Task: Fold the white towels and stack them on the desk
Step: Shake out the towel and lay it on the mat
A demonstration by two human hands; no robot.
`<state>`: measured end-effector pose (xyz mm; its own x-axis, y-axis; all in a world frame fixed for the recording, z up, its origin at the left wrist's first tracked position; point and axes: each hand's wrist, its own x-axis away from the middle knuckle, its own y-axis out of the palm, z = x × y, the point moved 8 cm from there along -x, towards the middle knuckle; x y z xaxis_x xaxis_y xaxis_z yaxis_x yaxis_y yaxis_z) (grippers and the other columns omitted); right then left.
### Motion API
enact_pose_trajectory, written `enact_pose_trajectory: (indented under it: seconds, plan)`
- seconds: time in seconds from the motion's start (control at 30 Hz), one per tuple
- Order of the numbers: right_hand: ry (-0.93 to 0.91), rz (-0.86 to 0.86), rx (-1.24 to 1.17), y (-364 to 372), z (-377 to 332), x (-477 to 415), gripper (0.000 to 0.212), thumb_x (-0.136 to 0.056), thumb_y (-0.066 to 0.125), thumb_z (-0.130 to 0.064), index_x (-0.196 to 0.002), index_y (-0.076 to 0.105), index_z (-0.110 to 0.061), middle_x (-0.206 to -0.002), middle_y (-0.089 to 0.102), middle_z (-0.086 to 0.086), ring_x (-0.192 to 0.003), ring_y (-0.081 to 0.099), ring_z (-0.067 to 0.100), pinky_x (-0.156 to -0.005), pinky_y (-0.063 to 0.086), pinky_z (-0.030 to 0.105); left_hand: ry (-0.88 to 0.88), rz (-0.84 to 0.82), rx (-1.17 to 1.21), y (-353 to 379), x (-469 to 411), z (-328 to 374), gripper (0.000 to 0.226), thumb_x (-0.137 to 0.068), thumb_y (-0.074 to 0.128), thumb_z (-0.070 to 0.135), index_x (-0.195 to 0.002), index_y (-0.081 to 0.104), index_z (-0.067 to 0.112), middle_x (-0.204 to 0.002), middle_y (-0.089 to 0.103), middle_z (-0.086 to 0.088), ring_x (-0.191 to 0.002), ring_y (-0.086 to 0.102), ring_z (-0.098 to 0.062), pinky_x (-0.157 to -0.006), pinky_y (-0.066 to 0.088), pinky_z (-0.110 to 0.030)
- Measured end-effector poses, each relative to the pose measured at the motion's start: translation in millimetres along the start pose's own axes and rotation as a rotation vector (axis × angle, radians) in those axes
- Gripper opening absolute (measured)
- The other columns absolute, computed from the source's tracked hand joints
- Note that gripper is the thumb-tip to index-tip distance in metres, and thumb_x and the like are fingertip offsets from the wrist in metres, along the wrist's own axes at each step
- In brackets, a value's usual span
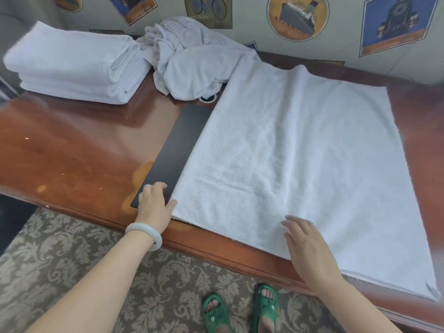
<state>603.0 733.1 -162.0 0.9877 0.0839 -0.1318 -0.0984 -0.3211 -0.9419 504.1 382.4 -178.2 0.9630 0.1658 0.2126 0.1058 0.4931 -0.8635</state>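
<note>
Flatly spread over right half of glossy red-brown wooden worktop [72,145]: large white terry towel [300,140]. On its near edge, right hand [310,251], fingers straight, gripping nothing. At its lower-left corner, left hand [152,205], relaxed, empty. Upper left: stack of folded white towels [72,68].

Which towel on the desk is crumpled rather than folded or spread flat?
The heap at the back, bunched, between the folded stack at left and the flat towel at right.
</note>
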Motion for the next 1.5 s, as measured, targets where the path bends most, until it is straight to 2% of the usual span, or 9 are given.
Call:
enact_pose_trajectory:
  seconds: [0.13,0.3,0.5,0.63,0.8,0.93,1.1,1.3,1.5]
  plan:
    - [-0.028,-0.102,-0.001,44,-18,-40,0.054,-0.096,0.048,-0.019,-0.148,0.040,-0.009,-0.157,0.033,0.010,-0.146,0.028,0.028,-0.118,0.014,0.039,-0.189,-0.092,0.275,4,-7,1,0.034,-0.095,0.064,0.025,-0.124,0.051,0.013,-0.110,0.055,-0.001,-0.095,0.054,-0.020,-0.080,0.042,-0.032]
    - [-0.008,-0.230,0.097,72,-19,-42,0.061,-0.101,0.011,-0.048,-0.157,-0.001,-0.026,-0.164,-0.008,-0.004,-0.150,-0.016,0.014,-0.121,-0.008,0.042,-0.232,-0.167,0.269,3,-8,-8,0.020,-0.088,0.072,0.024,-0.102,0.062,0.014,-0.095,0.063,0.001,-0.092,0.061,-0.022,-0.072,0.042,-0.032]
    - [-0.094,-0.221,-0.083,59,-17,-38,0.062,-0.101,0.024,-0.049,-0.157,0.014,-0.024,-0.165,0.003,-0.006,-0.152,-0.001,0.012,-0.122,-0.002,0.037,-0.244,-0.152,0.046,7,10,-20,0.019,-0.092,0.065,0.025,-0.087,0.053,0.013,-0.085,0.057,-0.003,-0.072,0.053,-0.018,-0.057,0.038,-0.030]
    - [0.079,-0.070,-0.005,43,11,-47,0.059,-0.098,0.025,-0.033,-0.151,0.033,-0.008,-0.160,0.025,0.008,-0.149,0.018,0.022,-0.121,0.005,0.039,-0.067,0.070,-0.242,-7,-2,25,0.033,-0.093,0.063,0.027,-0.116,0.049,0.008,-0.121,0.049,-0.011,-0.110,0.048,-0.031,-0.089,0.044,-0.039]
    - [0.220,-0.148,0.065,62,24,-48,0.066,-0.097,0.018,-0.045,-0.156,0.015,-0.013,-0.164,0.008,0.003,-0.152,0.003,0.018,-0.121,-0.003,0.043,0.597,-0.046,-0.242,67,28,161,0.054,-0.103,0.042,0.026,-0.152,0.026,0.010,-0.161,0.021,-0.006,-0.150,0.014,-0.022,-0.121,0.002,-0.032]
    - [0.127,-0.212,-0.020,52,35,-31,0.065,-0.100,0.005,-0.057,-0.156,0.008,-0.025,-0.163,0.002,-0.008,-0.151,0.000,0.011,-0.121,-0.002,0.039,0.740,-0.219,-0.363,150,55,229,0.058,-0.106,0.023,0.029,-0.157,0.001,0.013,-0.165,-0.008,-0.001,-0.151,-0.013,-0.017,-0.116,-0.019,-0.030]
    - [0.377,-0.133,0.144,21,106,42,0.060,-0.102,0.026,-0.050,-0.156,0.021,-0.024,-0.163,0.017,-0.003,-0.151,0.008,0.014,-0.118,0.008,0.048,0.801,-0.123,-0.337,187,59,230,0.064,-0.099,0.026,0.041,-0.154,0.024,0.008,-0.163,0.018,-0.007,-0.150,0.015,-0.023,-0.119,0.012,-0.043]
    - [0.571,-0.151,0.001,-11,124,89,0.056,-0.102,0.018,-0.049,-0.155,0.019,-0.030,-0.159,0.007,-0.014,-0.150,0.008,0.008,-0.119,0.006,0.046,0.798,-0.036,-0.373,185,65,233,0.061,-0.097,0.026,0.032,-0.150,0.032,0.002,-0.160,0.026,-0.012,-0.148,0.023,-0.028,-0.118,0.014,-0.045]
    - [1.079,0.306,-0.216,-91,205,142,0.021,-0.098,0.051,-0.014,-0.118,0.059,-0.014,-0.110,0.053,-0.005,-0.115,0.049,0.020,-0.086,0.039,0.028,1.138,-0.043,-0.265,219,124,314,0.049,-0.089,0.054,0.013,-0.136,0.054,0.002,-0.148,0.046,-0.014,-0.138,0.043,-0.029,-0.115,0.024,-0.041]
